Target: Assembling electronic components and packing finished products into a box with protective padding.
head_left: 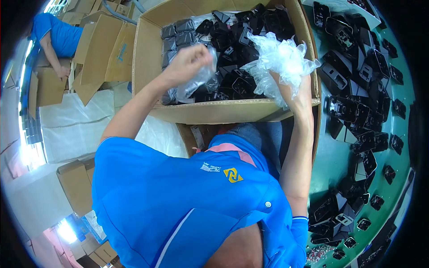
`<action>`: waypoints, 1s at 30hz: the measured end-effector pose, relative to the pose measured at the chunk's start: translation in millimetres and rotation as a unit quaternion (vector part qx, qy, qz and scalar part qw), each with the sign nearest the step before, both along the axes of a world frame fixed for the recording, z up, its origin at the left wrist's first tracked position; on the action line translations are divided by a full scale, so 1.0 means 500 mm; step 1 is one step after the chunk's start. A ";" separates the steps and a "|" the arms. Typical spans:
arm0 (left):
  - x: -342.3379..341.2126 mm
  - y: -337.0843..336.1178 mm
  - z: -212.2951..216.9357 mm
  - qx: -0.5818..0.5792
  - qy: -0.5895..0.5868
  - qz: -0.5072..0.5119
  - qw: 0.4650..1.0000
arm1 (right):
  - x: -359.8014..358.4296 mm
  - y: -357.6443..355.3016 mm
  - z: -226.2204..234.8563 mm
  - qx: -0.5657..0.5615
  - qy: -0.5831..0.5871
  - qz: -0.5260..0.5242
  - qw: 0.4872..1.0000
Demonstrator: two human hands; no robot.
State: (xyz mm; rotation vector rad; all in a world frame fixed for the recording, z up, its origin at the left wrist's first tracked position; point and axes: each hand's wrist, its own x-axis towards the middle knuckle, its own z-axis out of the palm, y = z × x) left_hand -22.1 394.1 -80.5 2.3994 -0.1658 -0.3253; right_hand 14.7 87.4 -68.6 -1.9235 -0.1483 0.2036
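My left hand [190,66] is closed in a pinch over the left part of a large cardboard box [214,111]. A clear plastic bag [199,81] hangs from its fingers. My right hand [292,91] is raised over the box's right side, wrapped round a bunch of crumpled clear plastic bags [283,58] that hides most of its fingers. Inside the box, grey bagged parts [183,27] stand in rows at the left. Loose black plastic housings [239,82] are heaped in the middle and right, partly hidden by the bags.
On my right, a green table [328,156] carries many black plastic housings [344,76] and small scattered bits [319,254] near its lower end. Open cardboard cartons [100,49] stand at the left, where another person [56,35] in blue reaches into a box. White sheeting [76,125] lies below them.
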 end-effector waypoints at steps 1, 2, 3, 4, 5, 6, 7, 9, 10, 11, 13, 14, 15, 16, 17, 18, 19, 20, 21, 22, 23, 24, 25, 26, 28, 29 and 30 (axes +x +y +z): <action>0.012 0.013 -0.004 0.006 -0.003 0.017 1.000 | 0.000 -0.001 -0.005 0.001 0.007 0.001 1.000; 0.025 0.030 -0.007 0.013 -0.007 0.037 0.999 | 0.003 -0.001 -0.009 0.001 0.013 0.006 1.000; 0.035 0.046 -0.011 0.019 -0.012 0.057 0.998 | 0.005 -0.003 -0.013 0.002 0.018 0.010 1.000; 0.036 0.057 -0.013 0.026 -0.016 0.075 0.997 | 0.007 -0.005 -0.013 0.003 0.023 0.013 1.000; 0.027 0.071 -0.028 0.027 -0.017 0.074 0.997 | 0.008 -0.006 -0.014 0.004 0.022 0.012 1.000; 0.013 0.091 -0.058 0.145 -0.036 0.025 0.988 | 0.010 -0.005 -0.011 0.011 0.010 0.011 1.000; -0.007 0.111 -0.091 0.261 -0.053 -0.025 0.964 | 0.008 -0.004 -0.008 0.019 0.000 0.011 1.000; -0.030 0.139 -0.137 0.477 -0.087 -0.121 0.866 | 0.002 -0.002 -0.005 0.034 -0.022 0.010 0.999; -0.023 0.140 -0.138 0.478 -0.089 -0.122 0.866 | 0.002 -0.002 -0.003 0.034 -0.024 0.008 0.999; -0.017 0.140 -0.138 0.427 -0.110 -0.108 0.891 | 0.000 -0.001 -0.002 0.035 -0.026 0.006 0.999; -0.005 0.142 -0.139 0.322 -0.151 -0.078 0.931 | -0.002 0.001 0.000 0.038 -0.029 0.005 0.999; 0.000 0.144 -0.139 0.268 -0.171 -0.062 0.946 | 0.000 0.002 0.001 0.039 -0.030 0.006 0.999; 0.010 0.137 -0.127 0.267 -0.171 -0.064 0.946 | 0.002 0.002 -0.003 0.038 -0.030 0.004 0.999; 0.028 0.133 -0.110 0.201 -0.123 -0.011 0.972 | 0.004 0.000 -0.007 0.034 -0.029 0.006 0.999; 0.046 0.126 -0.083 0.133 -0.074 0.043 0.987 | 0.007 -0.002 -0.010 0.030 -0.027 0.009 0.999; 0.061 0.119 -0.060 0.065 -0.023 0.097 0.993 | 0.007 -0.005 -0.012 0.026 -0.025 0.011 0.999; 0.071 0.117 -0.052 -0.004 0.027 0.149 0.988 | 0.005 -0.006 -0.014 0.022 -0.023 0.014 0.999; 0.074 0.124 -0.056 -0.005 0.026 0.151 0.988 | 0.006 -0.005 -0.013 0.022 -0.024 0.015 0.999; 0.075 0.137 -0.066 0.086 0.014 0.102 0.991 | 0.004 -0.004 -0.011 0.024 -0.020 0.014 0.999; 0.074 0.153 -0.081 0.176 0.001 0.051 0.983 | 0.002 -0.003 -0.008 0.024 -0.017 0.012 0.999; 0.078 0.170 -0.100 0.264 -0.013 -0.001 0.964 | 0.002 -0.002 -0.007 0.026 -0.014 0.009 1.000; 0.082 0.185 -0.121 0.350 -0.027 -0.053 0.935 | 0.003 -0.003 -0.008 0.027 -0.012 0.005 1.000; 0.083 0.203 -0.148 0.349 -0.028 -0.053 0.935 | 0.003 -0.003 -0.009 0.027 -0.013 0.005 1.000; 0.081 0.225 -0.184 0.367 -0.074 -0.080 0.924 | 0.001 -0.004 -0.013 0.026 -0.017 0.008 0.999; 0.076 0.268 -0.245 0.402 -0.166 -0.129 0.891 | 0.002 0.001 -0.017 0.028 -0.028 0.020 0.999; 0.085 0.275 -0.259 0.415 -0.212 -0.158 0.871 | 0.004 0.000 -0.018 0.027 -0.033 0.019 0.999; 0.095 0.260 -0.250 0.414 -0.214 -0.160 0.870 | 0.006 -0.003 -0.018 0.026 -0.034 0.016 0.999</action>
